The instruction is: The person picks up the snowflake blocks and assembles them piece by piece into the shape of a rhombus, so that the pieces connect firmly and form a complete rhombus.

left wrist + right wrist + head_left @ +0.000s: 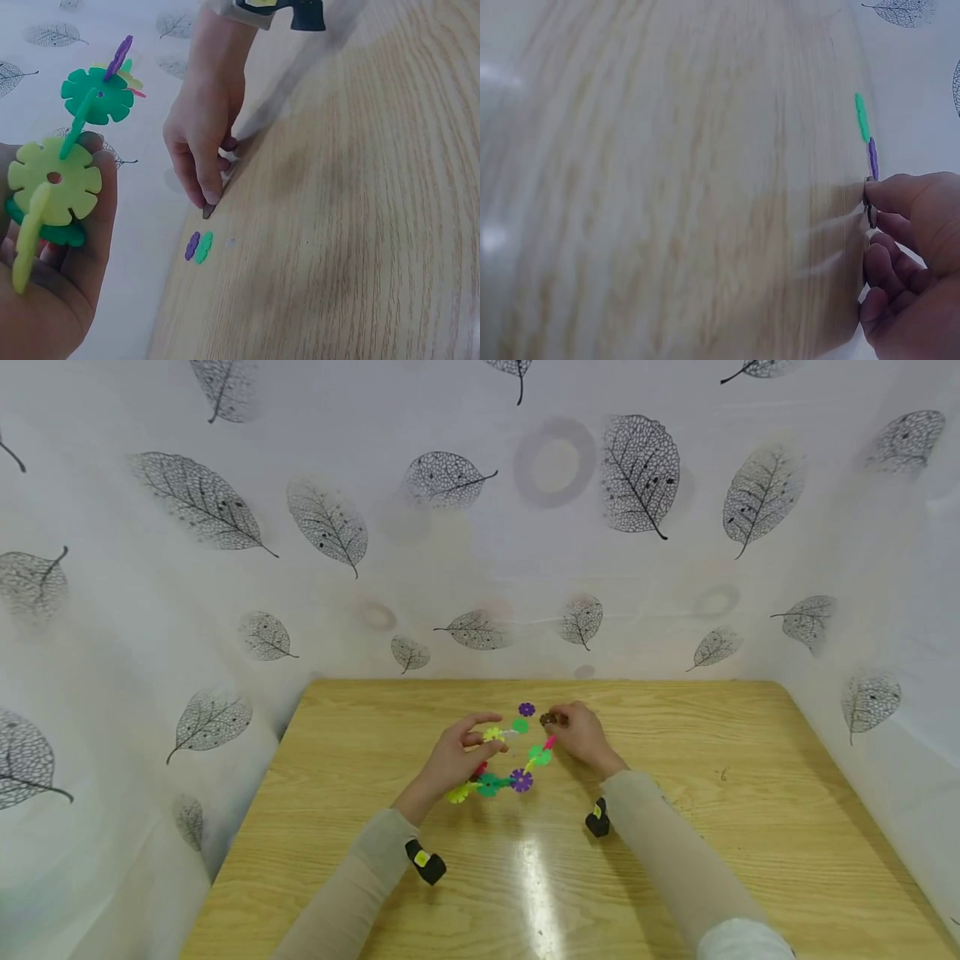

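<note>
My left hand (pixel 450 758) grips a linked chain of flower-shaped plastic discs (pixel 488 785) above the table. The chain curves round toward the right and has yellow, teal, purple, light green and pink pieces. In the left wrist view a yellow disc (pixel 54 178) and a green disc (pixel 97 96) of it show clearly. My right hand (pixel 583 735) is down at the tabletop, its fingertips pinching a brown flower disc (pixel 549 719). The fingers partly cover that disc. Just beside it lie a loose purple disc (pixel 527 709) and a loose green disc (pixel 520 726).
The wooden table (pixel 720 827) reaches back to a white curtain (pixel 480 568) printed with leaves, which also hangs along both sides. Black wrist cameras sit on the left wrist (pixel 426 862) and the right wrist (pixel 597 818).
</note>
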`<state>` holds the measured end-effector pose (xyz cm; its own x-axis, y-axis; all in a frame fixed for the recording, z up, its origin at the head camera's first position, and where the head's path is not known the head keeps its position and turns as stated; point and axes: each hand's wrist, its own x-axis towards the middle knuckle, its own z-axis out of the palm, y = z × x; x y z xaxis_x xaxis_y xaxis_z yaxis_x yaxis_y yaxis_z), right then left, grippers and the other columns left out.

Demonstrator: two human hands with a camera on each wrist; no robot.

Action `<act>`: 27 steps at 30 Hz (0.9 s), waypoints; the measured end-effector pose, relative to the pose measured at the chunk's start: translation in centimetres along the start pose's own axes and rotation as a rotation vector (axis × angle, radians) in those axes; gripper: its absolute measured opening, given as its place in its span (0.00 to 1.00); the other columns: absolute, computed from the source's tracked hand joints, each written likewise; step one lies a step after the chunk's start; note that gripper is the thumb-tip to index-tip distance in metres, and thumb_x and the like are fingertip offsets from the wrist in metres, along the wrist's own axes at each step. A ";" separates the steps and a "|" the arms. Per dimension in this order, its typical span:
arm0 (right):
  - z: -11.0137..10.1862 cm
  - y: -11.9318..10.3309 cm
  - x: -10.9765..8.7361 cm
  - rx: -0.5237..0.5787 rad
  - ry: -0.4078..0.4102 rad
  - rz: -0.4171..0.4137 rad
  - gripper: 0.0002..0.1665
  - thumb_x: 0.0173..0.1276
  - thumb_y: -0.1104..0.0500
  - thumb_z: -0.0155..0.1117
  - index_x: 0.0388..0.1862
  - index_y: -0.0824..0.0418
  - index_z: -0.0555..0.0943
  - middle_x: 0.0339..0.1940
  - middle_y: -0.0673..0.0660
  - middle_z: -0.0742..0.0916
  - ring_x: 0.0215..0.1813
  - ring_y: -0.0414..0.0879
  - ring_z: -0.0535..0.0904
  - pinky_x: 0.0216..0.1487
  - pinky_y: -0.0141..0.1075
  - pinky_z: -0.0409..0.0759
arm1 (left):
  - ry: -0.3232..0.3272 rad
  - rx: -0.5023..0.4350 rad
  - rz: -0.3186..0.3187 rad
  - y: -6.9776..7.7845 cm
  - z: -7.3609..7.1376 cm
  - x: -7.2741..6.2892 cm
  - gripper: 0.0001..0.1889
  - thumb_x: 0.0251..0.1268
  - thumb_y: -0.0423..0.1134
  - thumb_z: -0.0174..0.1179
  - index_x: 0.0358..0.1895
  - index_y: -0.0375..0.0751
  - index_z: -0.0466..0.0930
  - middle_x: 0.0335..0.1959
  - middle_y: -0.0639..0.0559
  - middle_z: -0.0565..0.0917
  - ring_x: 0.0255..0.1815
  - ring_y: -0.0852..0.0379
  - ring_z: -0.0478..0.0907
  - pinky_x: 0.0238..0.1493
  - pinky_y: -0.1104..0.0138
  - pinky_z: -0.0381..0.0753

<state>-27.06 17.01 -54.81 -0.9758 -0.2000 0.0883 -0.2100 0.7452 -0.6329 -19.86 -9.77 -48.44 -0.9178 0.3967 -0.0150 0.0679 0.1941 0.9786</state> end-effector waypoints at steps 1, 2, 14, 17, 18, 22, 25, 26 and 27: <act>0.0 0.0 0.0 -0.002 -0.001 0.007 0.21 0.72 0.61 0.69 0.58 0.73 0.84 0.40 0.64 0.83 0.39 0.53 0.76 0.41 0.44 0.79 | 0.001 0.000 0.009 0.0 0.0 0.0 0.20 0.80 0.36 0.61 0.70 0.44 0.77 0.51 0.32 0.90 0.12 0.65 0.56 0.18 0.74 0.56; 0.1 0.0 0.0 -0.003 -0.002 0.013 0.20 0.72 0.61 0.69 0.58 0.72 0.84 0.40 0.64 0.83 0.40 0.53 0.77 0.42 0.46 0.81 | 0.003 0.000 0.016 0.0 0.0 0.0 0.19 0.79 0.35 0.61 0.69 0.42 0.78 0.51 0.32 0.90 0.12 0.65 0.56 0.18 0.74 0.56; -0.4 -0.5 -0.5 0.143 -0.016 0.086 0.13 0.72 0.64 0.69 0.52 0.68 0.81 0.42 0.64 0.88 0.43 0.55 0.84 0.47 0.48 0.85 | 0.028 0.013 0.011 0.2 0.2 -0.2 0.15 0.79 0.35 0.61 0.63 0.39 0.81 0.49 0.33 0.90 0.12 0.66 0.53 0.17 0.74 0.54; -0.8 -0.7 -0.7 0.206 -0.020 0.097 0.10 0.71 0.65 0.68 0.49 0.68 0.81 0.41 0.64 0.88 0.42 0.54 0.84 0.45 0.42 0.84 | 0.023 0.022 0.013 0.2 0.1 -0.2 0.15 0.79 0.35 0.61 0.63 0.39 0.81 0.49 0.32 0.90 0.12 0.66 0.51 0.17 0.74 0.53; -1.0 -0.8 -0.7 0.224 -0.024 0.097 0.10 0.72 0.66 0.67 0.49 0.68 0.81 0.41 0.64 0.88 0.43 0.54 0.83 0.45 0.41 0.84 | 0.024 0.025 0.013 0.2 0.1 -0.2 0.14 0.79 0.35 0.61 0.63 0.39 0.81 0.49 0.33 0.90 0.12 0.65 0.51 0.17 0.74 0.53; -1.5 -1.1 -0.7 0.272 -0.036 0.097 0.10 0.74 0.64 0.67 0.50 0.67 0.82 0.43 0.63 0.87 0.46 0.53 0.83 0.47 0.38 0.84 | 0.039 0.034 0.011 0.5 0.1 -0.3 0.14 0.79 0.35 0.61 0.62 0.40 0.82 0.48 0.33 0.91 0.12 0.65 0.51 0.17 0.74 0.53; -1.9 -1.8 -0.7 0.295 -0.035 0.081 0.11 0.75 0.62 0.67 0.51 0.67 0.82 0.45 0.63 0.87 0.47 0.53 0.82 0.48 0.37 0.84 | 0.041 0.034 0.010 0.5 0.0 -0.3 0.14 0.78 0.35 0.61 0.61 0.40 0.82 0.49 0.31 0.90 0.12 0.65 0.51 0.17 0.74 0.53; -2.1 -2.1 -0.7 0.301 -0.033 0.075 0.11 0.75 0.62 0.67 0.52 0.67 0.82 0.45 0.63 0.88 0.47 0.52 0.83 0.48 0.36 0.84 | 0.040 0.033 0.010 0.4 0.0 -0.3 0.14 0.78 0.35 0.61 0.61 0.40 0.82 0.49 0.31 0.90 0.12 0.65 0.51 0.16 0.74 0.53; -2.3 -2.4 -0.7 0.307 -0.032 0.067 0.11 0.75 0.62 0.67 0.52 0.67 0.83 0.45 0.63 0.88 0.47 0.52 0.83 0.47 0.36 0.85 | 0.041 0.032 0.010 0.4 0.0 -0.2 0.14 0.78 0.35 0.62 0.61 0.40 0.82 0.49 0.31 0.90 0.12 0.65 0.51 0.16 0.74 0.53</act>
<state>-25.96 16.85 -51.53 -0.9834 -0.1806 0.0176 -0.1127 0.5315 -0.8396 -19.61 -9.77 -48.06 -0.9321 0.3622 0.0041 0.0895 0.2194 0.9715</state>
